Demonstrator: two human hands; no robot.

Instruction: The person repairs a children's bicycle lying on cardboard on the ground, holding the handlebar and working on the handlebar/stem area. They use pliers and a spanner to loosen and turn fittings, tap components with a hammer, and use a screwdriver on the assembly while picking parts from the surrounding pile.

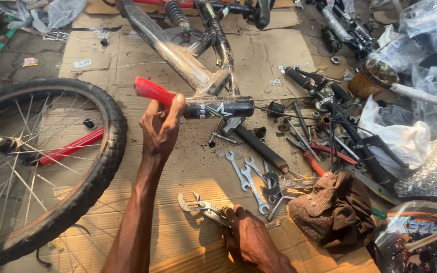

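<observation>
Down low, my right hand (249, 237) is wrapped around the pliers (201, 206), flat on the cardboard (188, 167). Left hand (160, 126) clamps the red grip (153, 91) on the bike frame's (188, 60) black tube. Spanners (246, 174), brown cloth (335, 207), a wheel (41, 167) crowd around.

Small white label (82, 63) lay on cardboard upper left; round dark glossy printed package (421, 237) sat bottom right corner.

Spoked bicycle wheel (36, 167), loose wrenches (249, 177) on cardboard (188, 172), brown patterned cloth (332, 210)
</observation>
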